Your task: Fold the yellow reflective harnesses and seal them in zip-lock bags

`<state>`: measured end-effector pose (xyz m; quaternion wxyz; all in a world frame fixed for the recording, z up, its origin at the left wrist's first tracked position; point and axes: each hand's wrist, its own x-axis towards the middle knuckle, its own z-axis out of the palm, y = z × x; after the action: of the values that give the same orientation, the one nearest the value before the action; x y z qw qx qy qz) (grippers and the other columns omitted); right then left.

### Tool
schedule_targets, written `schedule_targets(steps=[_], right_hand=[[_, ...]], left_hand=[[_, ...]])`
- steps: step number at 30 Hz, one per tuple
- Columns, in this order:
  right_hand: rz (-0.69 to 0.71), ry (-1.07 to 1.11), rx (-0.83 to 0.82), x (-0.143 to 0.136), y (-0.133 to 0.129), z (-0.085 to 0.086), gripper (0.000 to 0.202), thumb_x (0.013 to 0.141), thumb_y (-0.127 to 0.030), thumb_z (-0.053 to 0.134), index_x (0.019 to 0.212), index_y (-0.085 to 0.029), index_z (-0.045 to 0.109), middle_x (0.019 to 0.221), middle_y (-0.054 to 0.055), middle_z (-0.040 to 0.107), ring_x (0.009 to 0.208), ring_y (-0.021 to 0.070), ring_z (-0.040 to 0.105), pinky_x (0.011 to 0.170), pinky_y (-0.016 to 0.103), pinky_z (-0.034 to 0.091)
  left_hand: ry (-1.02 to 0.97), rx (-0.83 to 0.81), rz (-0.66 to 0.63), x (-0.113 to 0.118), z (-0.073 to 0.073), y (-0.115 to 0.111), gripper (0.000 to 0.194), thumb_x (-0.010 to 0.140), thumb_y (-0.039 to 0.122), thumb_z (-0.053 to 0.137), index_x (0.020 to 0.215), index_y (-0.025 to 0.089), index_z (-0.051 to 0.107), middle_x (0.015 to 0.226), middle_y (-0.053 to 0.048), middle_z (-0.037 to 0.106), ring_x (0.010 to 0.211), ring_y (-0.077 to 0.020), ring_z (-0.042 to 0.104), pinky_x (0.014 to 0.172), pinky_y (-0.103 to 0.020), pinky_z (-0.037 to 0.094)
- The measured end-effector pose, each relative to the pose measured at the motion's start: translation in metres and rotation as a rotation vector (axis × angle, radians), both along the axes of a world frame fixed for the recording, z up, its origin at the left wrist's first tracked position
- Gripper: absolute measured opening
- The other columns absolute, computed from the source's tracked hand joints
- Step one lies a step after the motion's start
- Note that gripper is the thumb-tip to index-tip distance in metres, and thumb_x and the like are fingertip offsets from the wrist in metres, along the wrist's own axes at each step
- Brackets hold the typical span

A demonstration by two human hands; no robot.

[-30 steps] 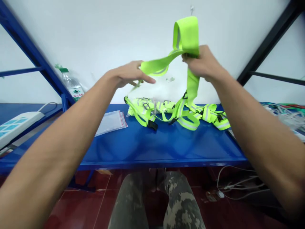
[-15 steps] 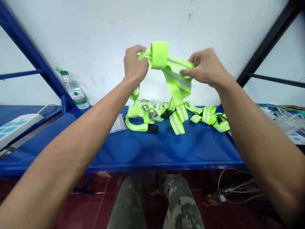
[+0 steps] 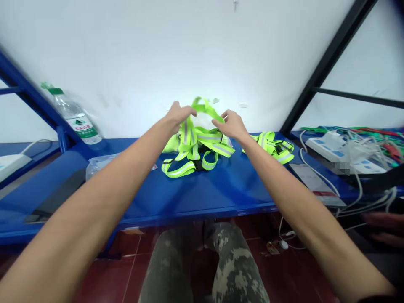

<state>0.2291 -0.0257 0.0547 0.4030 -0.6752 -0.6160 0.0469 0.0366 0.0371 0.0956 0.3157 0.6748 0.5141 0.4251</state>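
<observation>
Neon yellow reflective straps (image 3: 206, 136) with grey stripes and black buckles lie bunched on the blue table (image 3: 189, 198). My left hand (image 3: 180, 115) pinches part of this bunch at its upper left. At the upper right, my right hand (image 3: 229, 123) has thumb and fingers closed on the same straps. A loop of strap arches up between both hands, and the rest hangs down onto the table. Another bundle of neon straps (image 3: 268, 145) rests to the right, partly behind my right forearm.
A water bottle (image 3: 80, 122) leans against the wall at the left. Clear plastic packaging (image 3: 101, 164) is beside my left forearm. A power strip (image 3: 344, 155) with tangled cables sits at the right, and a blurred hand (image 3: 385, 227) shows at the right edge.
Both hands have come down with the straps, which now rest partly on the table. The view has shifted to the right, bringing the power strip and another hand into sight.
</observation>
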Motion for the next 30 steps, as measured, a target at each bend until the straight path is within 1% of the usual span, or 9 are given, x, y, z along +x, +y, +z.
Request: schedule_targets(steps=[3, 5, 8, 11, 14, 17, 22, 25, 30], right_hand=[[0.101, 0.051, 0.049, -0.004, -0.002, -0.02, 0.058, 0.079, -0.043, 0.068, 0.126, -0.014, 0.052, 0.121, 0.017, 0.059, 0.11, 0.03, 0.058, 0.096, 0.045, 0.047], [0.17, -0.013, 0.127, -0.007, -0.006, -0.034, 0.058, 0.081, -0.041, 0.066, 0.129, -0.013, 0.052, 0.133, 0.019, 0.054, 0.125, 0.0305, 0.052, 0.107, 0.045, 0.041], [0.235, -0.156, 0.217, -0.011, -0.018, -0.055, 0.051, 0.085, -0.044, 0.063, 0.126, -0.013, 0.059, 0.146, 0.021, 0.046, 0.14, 0.0326, 0.039, 0.116, 0.047, 0.031], [0.238, -0.248, 0.297, -0.015, -0.034, -0.063, 0.04, 0.088, -0.045, 0.061, 0.117, -0.018, 0.066, 0.15, 0.017, 0.046, 0.147, 0.0346, 0.029, 0.119, 0.051, 0.025], [0.315, -0.278, 0.275, -0.018, -0.05, -0.056, 0.028, 0.089, -0.042, 0.059, 0.104, -0.02, 0.07, 0.133, 0.012, 0.063, 0.138, 0.0337, 0.043, 0.114, 0.051, 0.031], [0.532, -0.302, 0.023, -0.02, -0.062, -0.046, 0.029, 0.086, -0.045, 0.064, 0.099, -0.021, 0.07, 0.106, 0.008, 0.073, 0.103, 0.0263, 0.065, 0.092, 0.038, 0.046], [0.588, -0.495, -0.219, -0.014, -0.064, -0.046, 0.014, 0.079, -0.032, 0.07, 0.08, -0.019, 0.065, 0.074, 0.003, 0.067, 0.071, 0.019, 0.057, 0.068, 0.03, 0.038], [0.522, -0.234, -0.162, 0.001, -0.06, -0.043, 0.019, 0.083, -0.031, 0.062, 0.07, -0.017, 0.059, 0.067, 0.002, 0.061, 0.062, 0.0151, 0.052, 0.06, 0.029, 0.035], [0.439, 0.555, -0.017, 0.02, -0.056, -0.017, 0.035, 0.073, -0.048, 0.075, 0.087, -0.021, 0.057, 0.068, -0.001, 0.06, 0.058, 0.0155, 0.058, 0.057, 0.032, 0.048]], left_hand=[[0.406, 0.08, -0.024, 0.0, -0.027, -0.014, 0.095, 0.067, 0.036, 0.075, 0.15, 0.011, 0.035, 0.153, -0.023, 0.04, 0.14, -0.0397, 0.04, 0.109, -0.051, 0.041], [0.632, 0.277, -0.077, 0.0, -0.043, -0.028, 0.078, 0.073, 0.039, 0.07, 0.141, 0.01, 0.048, 0.145, -0.02, 0.05, 0.139, -0.0382, 0.041, 0.115, -0.05, 0.033], [0.726, 0.494, -0.209, -0.003, -0.063, -0.05, 0.044, 0.083, 0.039, 0.057, 0.116, 0.011, 0.066, 0.115, -0.016, 0.068, 0.117, -0.0333, 0.057, 0.109, -0.048, 0.038], [0.746, 0.581, -0.267, -0.01, -0.067, -0.067, 0.027, 0.084, 0.034, 0.053, 0.093, 0.015, 0.069, 0.094, -0.013, 0.071, 0.098, -0.03, 0.061, 0.094, -0.044, 0.045], [0.776, 0.395, -0.443, -0.018, -0.055, -0.075, 0.019, 0.079, 0.032, 0.058, 0.086, 0.017, 0.066, 0.082, -0.008, 0.071, 0.078, -0.0229, 0.063, 0.075, -0.035, 0.047], [0.883, 0.127, -0.609, -0.025, -0.046, -0.076, 0.031, 0.071, 0.042, 0.068, 0.091, 0.018, 0.067, 0.086, -0.006, 0.072, 0.072, -0.0207, 0.063, 0.063, -0.029, 0.043], [1.056, 0.037, -0.625, -0.028, -0.055, -0.077, 0.067, 0.057, 0.054, 0.078, 0.114, 0.02, 0.065, 0.109, -0.009, 0.071, 0.086, -0.0257, 0.065, 0.066, -0.028, 0.043], [1.037, 0.035, -0.644, -0.033, -0.06, -0.077, 0.058, 0.063, 0.047, 0.074, 0.114, 0.02, 0.066, 0.105, -0.009, 0.071, 0.087, -0.0254, 0.064, 0.068, -0.029, 0.043], [0.986, 0.08, -0.568, -0.038, -0.06, -0.076, 0.056, 0.069, 0.034, 0.062, 0.122, 0.016, 0.061, 0.115, -0.014, 0.066, 0.095, -0.0286, 0.063, 0.075, -0.033, 0.047]])
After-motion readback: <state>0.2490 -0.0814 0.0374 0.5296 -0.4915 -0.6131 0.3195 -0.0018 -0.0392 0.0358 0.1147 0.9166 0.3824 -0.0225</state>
